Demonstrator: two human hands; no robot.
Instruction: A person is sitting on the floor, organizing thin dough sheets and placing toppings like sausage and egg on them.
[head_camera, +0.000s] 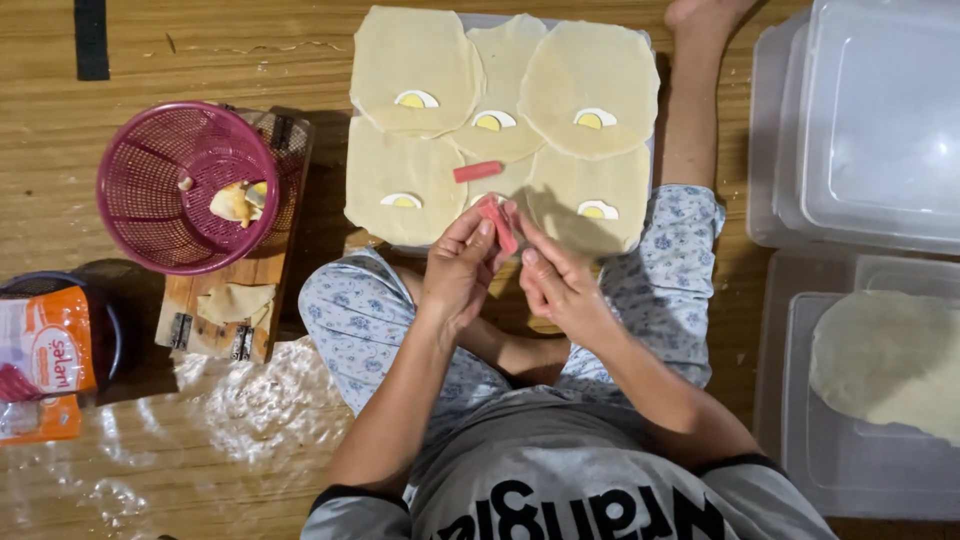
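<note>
My left hand (457, 268) and my right hand (556, 285) meet above my crossed legs, fingertips pinching a pink sausage strip (497, 222) between them. Just beyond them a tray (480, 21) holds several round dough wrappers (412, 60), each topped with an egg slice (417, 99). Another pink sausage strip (478, 171) lies on the middle wrapper.
A pink plastic basket (185, 185) with scraps sits on a wooden press (235, 300) at left. An orange salami packet (45, 360) lies far left. Flour (265, 395) is spilled on the wooden floor. Clear plastic containers (865, 120) stand at right, one holding dough (890, 360).
</note>
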